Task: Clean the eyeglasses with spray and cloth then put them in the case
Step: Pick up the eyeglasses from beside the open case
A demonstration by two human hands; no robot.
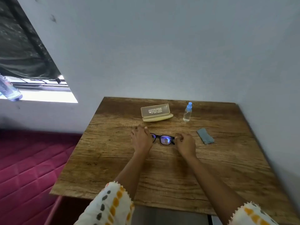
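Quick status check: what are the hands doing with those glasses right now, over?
Left hand and right hand at either end of the eyeglasses, on the table. Case open, spray bottle and cloth untouched. Nothing in the way.

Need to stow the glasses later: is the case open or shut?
Open: the case lid stands raised behind its yellowish tray, empty inside.

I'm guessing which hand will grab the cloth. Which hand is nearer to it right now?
Right. The right hand is at the glasses' right end, just left of the grey cloth. The left hand is at the glasses' far end, farther away.
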